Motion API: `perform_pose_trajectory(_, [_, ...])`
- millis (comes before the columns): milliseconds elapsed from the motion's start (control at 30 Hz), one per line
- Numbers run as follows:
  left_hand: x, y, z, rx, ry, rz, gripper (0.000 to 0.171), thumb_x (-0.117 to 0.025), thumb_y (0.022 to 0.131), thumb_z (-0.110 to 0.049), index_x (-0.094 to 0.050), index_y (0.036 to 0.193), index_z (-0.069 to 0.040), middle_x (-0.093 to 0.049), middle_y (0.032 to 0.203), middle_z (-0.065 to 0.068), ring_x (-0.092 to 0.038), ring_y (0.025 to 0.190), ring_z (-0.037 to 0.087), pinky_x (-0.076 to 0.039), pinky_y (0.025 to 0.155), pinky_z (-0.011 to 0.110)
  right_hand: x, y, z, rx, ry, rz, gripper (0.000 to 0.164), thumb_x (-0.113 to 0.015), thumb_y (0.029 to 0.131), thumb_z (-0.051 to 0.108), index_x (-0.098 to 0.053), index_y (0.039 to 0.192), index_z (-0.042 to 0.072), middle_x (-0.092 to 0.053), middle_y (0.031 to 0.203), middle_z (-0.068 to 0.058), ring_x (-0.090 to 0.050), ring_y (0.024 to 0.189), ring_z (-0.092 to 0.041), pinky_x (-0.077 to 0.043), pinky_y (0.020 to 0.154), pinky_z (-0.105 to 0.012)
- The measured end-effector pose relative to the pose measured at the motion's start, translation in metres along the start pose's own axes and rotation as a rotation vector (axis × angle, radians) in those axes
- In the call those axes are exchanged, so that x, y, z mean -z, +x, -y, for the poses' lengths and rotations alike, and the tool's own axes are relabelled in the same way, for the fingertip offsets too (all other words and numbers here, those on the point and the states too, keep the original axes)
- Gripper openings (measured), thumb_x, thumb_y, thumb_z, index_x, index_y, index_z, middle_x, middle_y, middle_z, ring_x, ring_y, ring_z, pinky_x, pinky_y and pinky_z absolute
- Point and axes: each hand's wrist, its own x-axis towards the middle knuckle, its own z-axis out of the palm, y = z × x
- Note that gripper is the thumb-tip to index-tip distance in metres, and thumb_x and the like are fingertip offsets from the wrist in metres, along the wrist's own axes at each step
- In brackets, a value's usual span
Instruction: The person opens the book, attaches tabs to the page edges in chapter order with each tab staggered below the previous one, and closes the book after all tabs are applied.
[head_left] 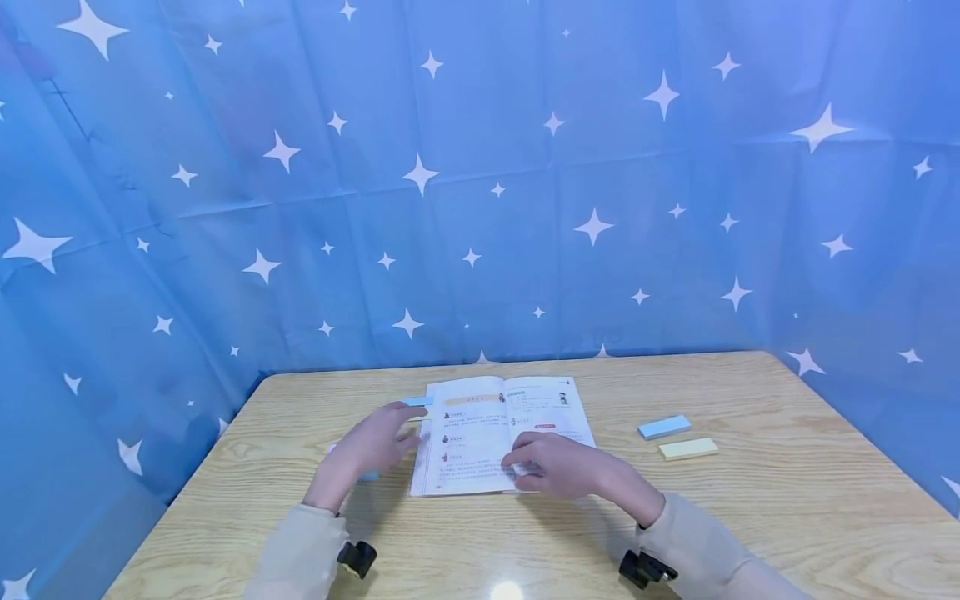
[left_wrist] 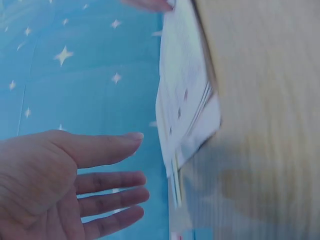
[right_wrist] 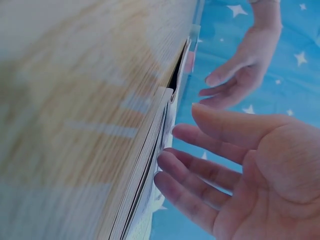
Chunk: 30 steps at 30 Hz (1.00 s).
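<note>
An open book (head_left: 468,433) with printed pages lies on the wooden table. Past its left edge, my left hand (head_left: 378,439) hovers with fingers extended and holds nothing; the left wrist view shows its thumb and fingers (left_wrist: 112,200) spread apart beside the book. My right hand (head_left: 555,465) is over the lower part of the right page near the spine, fingertips right at the paper. In the right wrist view its fingers (right_wrist: 200,175) are loosely bent beside the page edges, gripping nothing. Blue and yellow sticky strips (head_left: 417,401) show at the book's left edge, partly behind my left hand.
A blue sticky-note pad (head_left: 664,427) and a yellow sticky-note pad (head_left: 688,449) lie to the right of the book on the table (head_left: 780,500). A blue curtain (head_left: 480,208) with white stars hangs behind the table's far edge.
</note>
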Motion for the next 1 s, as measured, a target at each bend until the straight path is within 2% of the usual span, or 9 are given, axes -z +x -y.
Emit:
perform_pose_trajectory(200, [0.013, -0.005, 0.026, 0.01, -0.063, -0.001, 0.041, -0.068, 0.098, -0.014, -0.061, 0.136, -0.003, -0.059, 0.137, 0.017, -0.054, 0.126, 0.04, -0.046, 0.101, 0.054, -0.001, 0.0, -0.001, -0.01, 0.003, 0.007, 0.028, -0.061, 0.102, 0.013, -0.068, 0.127, 0.002, -0.062, 0.119, -0.008, -0.061, 0.097, -0.016, -0.052, 0.082, -0.03])
perform_pose_trajectory(467, [0.029, -0.015, 0.056, -0.004, -0.06, 0.009, 0.04, -0.07, 0.094, -0.016, -0.064, 0.13, 0.0, -0.064, 0.126, 0.019, -0.058, 0.114, 0.04, -0.05, 0.09, 0.054, -0.001, 0.0, -0.001, -0.014, 0.005, 0.014, 0.03, -0.061, 0.102, 0.013, -0.068, 0.128, 0.002, -0.061, 0.122, -0.009, -0.063, 0.101, -0.018, -0.053, 0.085, -0.031])
perform_pose_trajectory(667, [0.032, -0.019, 0.073, 0.049, -0.074, 0.037, 0.038, -0.076, 0.091, -0.019, -0.067, 0.124, -0.003, -0.064, 0.116, 0.017, -0.059, 0.105, 0.035, -0.051, 0.086, 0.051, 0.0, 0.0, -0.001, -0.016, -0.002, 0.02, 0.03, -0.061, 0.102, 0.014, -0.067, 0.129, 0.002, -0.061, 0.123, -0.01, -0.062, 0.102, -0.018, -0.052, 0.085, -0.031])
perform_pose_trajectory(800, [0.032, -0.021, 0.082, 0.081, -0.074, 0.051, 0.035, -0.079, 0.087, -0.015, -0.069, 0.119, -0.004, -0.063, 0.107, 0.012, -0.059, 0.094, 0.028, -0.051, 0.08, 0.046, -0.001, 0.0, -0.002, -0.038, -0.001, 0.034, 0.031, -0.061, 0.102, 0.014, -0.067, 0.13, 0.002, -0.061, 0.125, -0.01, -0.062, 0.103, -0.018, -0.052, 0.085, -0.031])
perform_pose_trajectory(1000, [0.031, -0.024, 0.091, 0.097, -0.06, 0.043, 0.027, -0.084, 0.08, -0.007, -0.07, 0.103, -0.006, -0.058, 0.091, 0.007, -0.049, 0.081, 0.021, -0.044, 0.072, 0.039, -0.001, 0.0, -0.002, -0.049, 0.004, 0.043, 0.032, -0.06, 0.102, 0.014, -0.066, 0.131, 0.002, -0.06, 0.126, -0.011, -0.062, 0.102, -0.016, -0.052, 0.085, -0.031])
